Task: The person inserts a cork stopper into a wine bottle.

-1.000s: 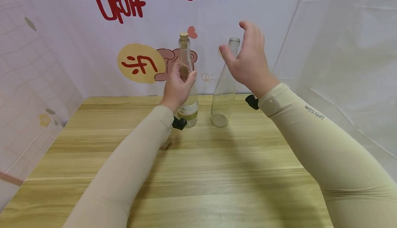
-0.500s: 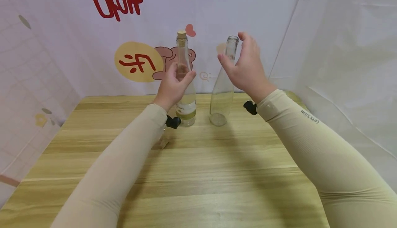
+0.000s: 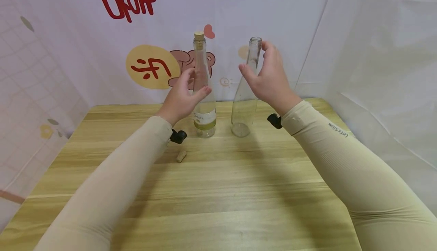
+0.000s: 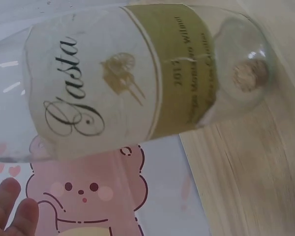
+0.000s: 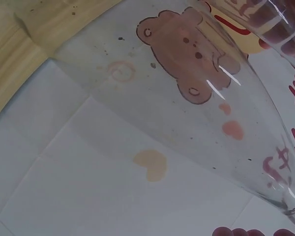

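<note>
In the head view, my left hand (image 3: 182, 97) is beside the left glass bottle (image 3: 205, 108), fingers and thumb spread apart at its left. A cork (image 3: 199, 38) sits in this bottle's mouth. Its white and olive label (image 4: 93, 83) fills much of the left wrist view, where a brown cork piece (image 4: 250, 74) overlaps the base. My right hand (image 3: 271, 78) curves loosely by the neck of the clear, unlabelled bottle (image 3: 244, 106), forefinger close to its open mouth. In the right wrist view, fingertips (image 5: 238, 231) show below that bottle's neck, apart from it. Both bottles stand upright.
A loose cork (image 3: 181, 156) lies on the wooden table (image 3: 218, 205), nearer to me than the bottles. A white wall sheet (image 3: 273, 8) with red lettering and a pink bear hangs right behind them.
My left hand has loosened from the labelled bottle and drawn left and down, uncovering the loose cork. My right hand has come lower and closer to the clear bottle's neck.
</note>
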`<state>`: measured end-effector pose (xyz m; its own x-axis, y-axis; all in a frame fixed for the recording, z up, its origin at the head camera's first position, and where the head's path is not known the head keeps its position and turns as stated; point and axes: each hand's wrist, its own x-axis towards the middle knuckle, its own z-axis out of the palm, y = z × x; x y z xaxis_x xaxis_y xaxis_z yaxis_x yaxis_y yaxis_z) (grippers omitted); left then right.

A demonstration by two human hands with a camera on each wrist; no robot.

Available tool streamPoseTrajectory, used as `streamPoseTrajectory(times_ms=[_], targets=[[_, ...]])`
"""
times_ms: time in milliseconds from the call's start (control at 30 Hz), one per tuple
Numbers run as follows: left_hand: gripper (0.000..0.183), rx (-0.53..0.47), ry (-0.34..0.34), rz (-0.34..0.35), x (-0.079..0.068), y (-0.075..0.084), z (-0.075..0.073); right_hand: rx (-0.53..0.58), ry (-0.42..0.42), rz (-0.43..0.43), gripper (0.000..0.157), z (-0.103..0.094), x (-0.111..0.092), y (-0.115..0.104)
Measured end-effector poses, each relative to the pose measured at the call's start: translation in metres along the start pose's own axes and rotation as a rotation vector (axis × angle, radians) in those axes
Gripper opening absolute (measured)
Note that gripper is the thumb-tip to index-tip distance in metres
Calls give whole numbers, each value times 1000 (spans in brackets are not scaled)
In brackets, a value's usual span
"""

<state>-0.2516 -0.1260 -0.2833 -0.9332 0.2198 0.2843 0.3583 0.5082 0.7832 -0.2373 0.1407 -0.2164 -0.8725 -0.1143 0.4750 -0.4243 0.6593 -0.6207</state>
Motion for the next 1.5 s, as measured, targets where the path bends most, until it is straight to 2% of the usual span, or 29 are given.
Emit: streamPoseTrajectory(times_ms=[200,433,700,867,1267,1500], targets=[[87,86,-31,-13,-7,-3,-5,10,-11,0,79,5,-1,6],[102,211,-70,-37,-16,-11,-12,50,-33,21,75,10,-1,13],[96,289,-100,-34,-27,-23,-18,81,-73,66,75,16,-2,16],[99,336,-131,-38,-35,-27,-22,103,-101,98,78,19,-4,18],[101,429,-214,-105,-55,-39,-28,66,-153,127,87,26,-5,27],[113,471,-261,-130,-68,-46,-32,57,-160,130,87,28,-6,30]])
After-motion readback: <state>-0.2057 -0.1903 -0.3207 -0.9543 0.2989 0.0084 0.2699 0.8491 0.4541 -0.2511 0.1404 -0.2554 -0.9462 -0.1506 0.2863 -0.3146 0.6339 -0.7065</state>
